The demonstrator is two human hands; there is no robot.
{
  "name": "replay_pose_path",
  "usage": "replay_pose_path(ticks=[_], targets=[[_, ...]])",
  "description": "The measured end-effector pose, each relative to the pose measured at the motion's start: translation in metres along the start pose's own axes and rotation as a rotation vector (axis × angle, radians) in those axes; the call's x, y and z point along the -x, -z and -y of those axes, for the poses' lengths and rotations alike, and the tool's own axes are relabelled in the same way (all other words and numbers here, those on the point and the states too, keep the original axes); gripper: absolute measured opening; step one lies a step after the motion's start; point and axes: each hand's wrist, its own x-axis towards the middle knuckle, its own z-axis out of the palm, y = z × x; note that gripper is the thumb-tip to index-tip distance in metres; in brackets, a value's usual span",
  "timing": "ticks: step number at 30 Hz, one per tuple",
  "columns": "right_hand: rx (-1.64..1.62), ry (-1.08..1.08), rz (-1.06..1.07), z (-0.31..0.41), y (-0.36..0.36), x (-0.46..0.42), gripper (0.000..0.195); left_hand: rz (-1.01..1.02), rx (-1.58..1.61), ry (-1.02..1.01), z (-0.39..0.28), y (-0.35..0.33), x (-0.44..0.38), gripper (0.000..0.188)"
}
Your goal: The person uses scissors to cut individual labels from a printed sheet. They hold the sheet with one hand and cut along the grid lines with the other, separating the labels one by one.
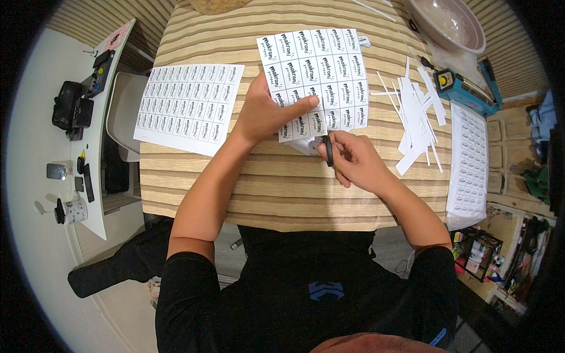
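Observation:
A white sheet of printed labels [342, 66], ruled in a grid and bearing repeated writing, is held above the table. My left hand [269, 110] grips it from the left side, thumb lying across the front. At its lower edge, my right hand [359, 159] holds scissors by their black handle [329, 152]. The scissor blades run up into a cut between two label columns, partly hidden by the paper. Beneath the sheet's lower edge lie small white paper pieces [302, 145], mostly covered.
Left on the wood-patterned tablecloth [282, 185] lies another label sheet [187, 106]. To the right are paper offcuts [412, 114], a blue impulse sealer [468, 90], a bowl [452, 26] and more printed sheets [468, 167] at the edge. A chair [126, 110] stands left.

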Motion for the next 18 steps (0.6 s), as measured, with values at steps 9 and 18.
replay_pose_path(ticks=[9,18], targets=[[-0.091,0.012,-0.037,-0.0012,-0.0015,0.0003,0.033,0.024,-0.014,-0.013,-0.0054,0.0003,0.0013,0.059],[-0.135,0.016,-0.038,-0.002,-0.0009,0.0005,0.032,0.015,-0.039,-0.024,-0.0042,-0.0012,0.003,0.059]])
